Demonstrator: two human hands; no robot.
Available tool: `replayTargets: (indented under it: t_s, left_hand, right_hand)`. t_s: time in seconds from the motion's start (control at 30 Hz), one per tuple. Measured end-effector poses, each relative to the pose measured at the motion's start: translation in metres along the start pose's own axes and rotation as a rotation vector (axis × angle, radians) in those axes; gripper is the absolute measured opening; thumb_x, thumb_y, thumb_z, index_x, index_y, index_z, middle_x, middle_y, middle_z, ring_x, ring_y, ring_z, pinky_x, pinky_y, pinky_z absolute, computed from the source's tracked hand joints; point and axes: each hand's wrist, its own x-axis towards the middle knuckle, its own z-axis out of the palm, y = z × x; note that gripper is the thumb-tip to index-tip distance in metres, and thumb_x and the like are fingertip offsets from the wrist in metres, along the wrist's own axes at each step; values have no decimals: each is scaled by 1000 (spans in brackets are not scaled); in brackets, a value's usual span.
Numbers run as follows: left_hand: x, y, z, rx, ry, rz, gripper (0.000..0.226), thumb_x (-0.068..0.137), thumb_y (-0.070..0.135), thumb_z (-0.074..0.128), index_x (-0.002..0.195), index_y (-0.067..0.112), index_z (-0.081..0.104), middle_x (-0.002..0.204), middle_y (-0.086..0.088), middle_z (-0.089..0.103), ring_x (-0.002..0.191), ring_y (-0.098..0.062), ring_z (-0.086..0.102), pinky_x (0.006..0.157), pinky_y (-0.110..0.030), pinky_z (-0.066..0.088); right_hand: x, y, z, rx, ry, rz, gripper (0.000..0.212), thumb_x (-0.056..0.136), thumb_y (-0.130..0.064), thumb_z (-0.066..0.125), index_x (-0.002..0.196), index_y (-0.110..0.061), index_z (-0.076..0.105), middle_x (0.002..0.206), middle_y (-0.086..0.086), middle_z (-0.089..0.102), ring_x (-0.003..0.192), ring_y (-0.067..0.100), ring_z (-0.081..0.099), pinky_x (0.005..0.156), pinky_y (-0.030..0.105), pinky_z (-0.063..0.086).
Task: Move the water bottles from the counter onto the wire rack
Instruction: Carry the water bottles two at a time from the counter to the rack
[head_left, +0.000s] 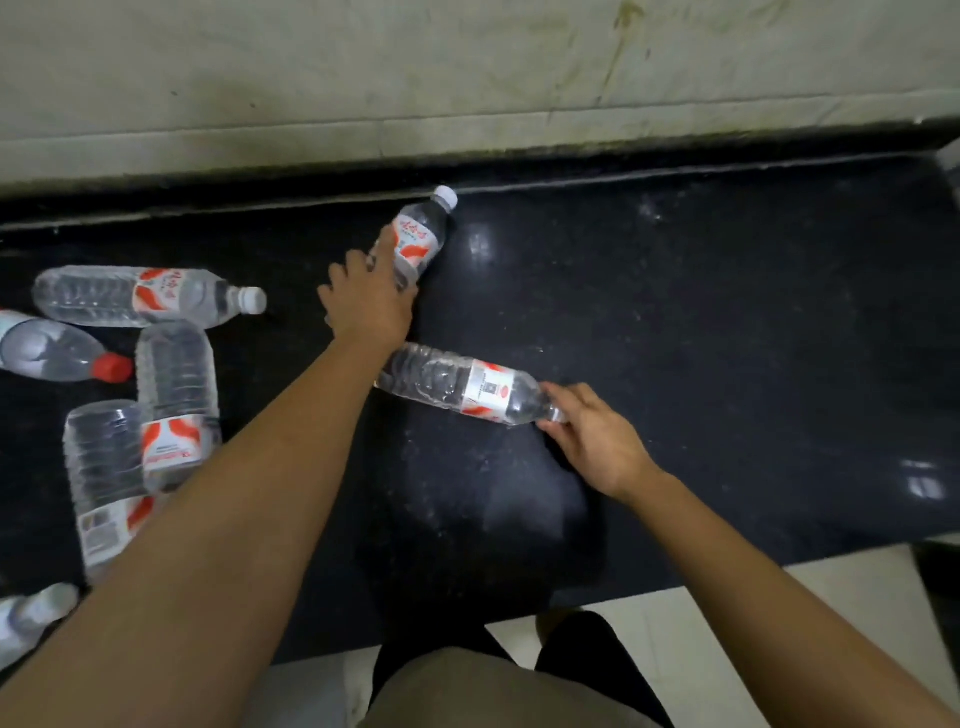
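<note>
Head view. Your L hand (371, 296) grips far bottle (423, 234) at base end, cap beyond the grip. Your R hand (592, 436) pinches near bottle (457, 387) at neck, body lying left of the grip on black counter (701, 312).

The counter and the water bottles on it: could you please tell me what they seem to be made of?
The counter looks like polished dark stone, perhaps granite: black, finely speckled, with glossy reflections. The water bottles look like thin clear plastic: see-through, ribbed walls, printed red-and-white labels. Their caps seem opaque plastic, mostly white, plus a red cap.
</note>
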Motion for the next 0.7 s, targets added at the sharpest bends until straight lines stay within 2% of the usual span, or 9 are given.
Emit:
replayTargets:
  t_s: [0.13,0.2,0.27,0.37,0.4,0.47,0.53,0.63,0.7]
  left_hand:
    - [-21,-9,6,-148,-31,-68,88,86,49,67,155,25,18,141,-24,39,127,-44,42,102,-55,40]
    - [-36,-17,9,-208,-26,-90,88,85,49,68,154,27,18,139,-23,39,126,-43,42,101,-54,41]
    - [-49,-21,12,-238,-5,-107,87,84,48,68,153,27,20,137,-24,40,124,-43,43,98,-54,43]
    - [-62,-21,16,-185,40,-86,85,87,48,66,154,21,22,134,-27,43,120,-45,45,95,-55,44]
    - [-67,-20,17,-139,47,-69,84,89,49,64,155,18,21,134,-28,43,120,-45,45,95,-56,43]
    - [-75,-16,19,-60,44,-48,84,93,49,60,157,13,19,136,-30,43,121,-45,44,97,-57,42]
    - [-83,-12,21,-13,36,-36,86,95,49,57,158,10,15,138,-30,42,122,-46,44,97,-58,41]
    - [-94,-12,22,-9,17,-51,89,95,50,55,159,9,9,141,-29,42,123,-46,43,98,-59,40]
    - [-102,-14,21,-33,-12,-75,90,95,51,54,160,12,5,143,-27,41,125,-45,42,100,-58,39]
  right_hand:
    - [-14,27,-13,381,-8,118,47,93,-34,71,139,-34,58,117,-7,68,104,11,66,97,32,53]
    - [-16,31,-20,496,-20,165,45,91,-31,75,133,-32,61,106,-5,72,90,7,69,85,27,57]
    - [-15,28,-30,647,-31,167,38,94,-25,72,130,-26,61,99,-4,69,76,-1,63,72,18,53]
    - [-7,16,-49,816,118,215,5,100,-26,61,102,-24,66,73,-11,60,60,-2,53,59,15,43]
    - [-3,12,-56,828,205,237,12,101,-28,60,91,-24,64,67,-15,58,59,-1,51,60,17,42]
    - [9,5,-72,806,350,268,24,99,-32,61,78,-22,58,68,-14,57,63,-1,50,66,20,41]
    - [19,-5,-88,710,405,300,30,97,-39,62,74,-21,55,72,-11,57,67,3,51,65,22,40]
    - [32,-18,-102,667,411,333,39,91,-56,65,76,-21,57,79,-9,62,74,6,56,67,24,43]
    - [38,-29,-101,755,373,313,46,78,-64,73,89,-22,58,95,-6,66,86,8,62,75,26,49]
